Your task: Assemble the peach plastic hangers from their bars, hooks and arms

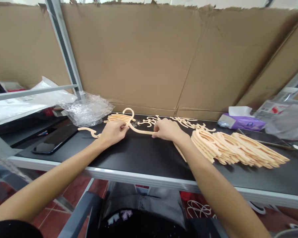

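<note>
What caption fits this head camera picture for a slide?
The left hand and right hand hold a peach hanger over a black table, beside a fanned stack of hangers.

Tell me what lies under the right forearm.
A beige hanger arm pokes out beneath it on the black table; how far it runs toward the right hand is covered.

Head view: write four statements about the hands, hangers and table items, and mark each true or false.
1. The left hand and the right hand both grip one peach hanger. True.
2. The big stack of hangers lies left of the left hand. False: it lies to the right of the right hand.
3. A dark phone lies flat on the left part of the black table. True.
4. The tissue pack is green. False: it is purple.
</note>
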`<state>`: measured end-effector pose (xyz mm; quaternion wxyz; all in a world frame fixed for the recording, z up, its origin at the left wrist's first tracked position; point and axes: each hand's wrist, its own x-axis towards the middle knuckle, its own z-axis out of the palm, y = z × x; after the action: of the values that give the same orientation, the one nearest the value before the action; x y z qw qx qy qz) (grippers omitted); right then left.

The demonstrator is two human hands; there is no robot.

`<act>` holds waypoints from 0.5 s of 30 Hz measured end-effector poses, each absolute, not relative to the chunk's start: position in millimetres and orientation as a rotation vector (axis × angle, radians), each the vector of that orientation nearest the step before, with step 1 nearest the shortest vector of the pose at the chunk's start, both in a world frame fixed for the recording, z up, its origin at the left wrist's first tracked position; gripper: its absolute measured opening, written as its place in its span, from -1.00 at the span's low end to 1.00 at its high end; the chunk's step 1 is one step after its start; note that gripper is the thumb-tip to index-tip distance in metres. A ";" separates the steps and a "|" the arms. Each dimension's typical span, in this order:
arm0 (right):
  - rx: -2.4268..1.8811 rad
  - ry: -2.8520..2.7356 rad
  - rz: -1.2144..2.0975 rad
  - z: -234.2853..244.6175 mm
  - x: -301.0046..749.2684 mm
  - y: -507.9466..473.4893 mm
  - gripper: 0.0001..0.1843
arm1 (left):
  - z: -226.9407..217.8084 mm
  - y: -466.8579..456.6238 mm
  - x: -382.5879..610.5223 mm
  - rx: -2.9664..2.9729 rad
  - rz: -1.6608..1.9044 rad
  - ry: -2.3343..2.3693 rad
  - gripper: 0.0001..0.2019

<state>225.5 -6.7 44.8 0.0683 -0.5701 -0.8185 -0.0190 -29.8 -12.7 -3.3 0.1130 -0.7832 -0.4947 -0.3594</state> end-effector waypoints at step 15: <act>-1.644 -2.141 -0.272 54.8 248.7 0.3 -0.56 | 5.9 -12.5 -42.5 -2.036 -1.338 -1.547 -0.80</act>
<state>248.7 0.3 54.8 0.2128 -0.5920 -0.7711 -0.0979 -42.5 -12.5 5.9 0.1274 -0.6998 -0.5315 -0.4599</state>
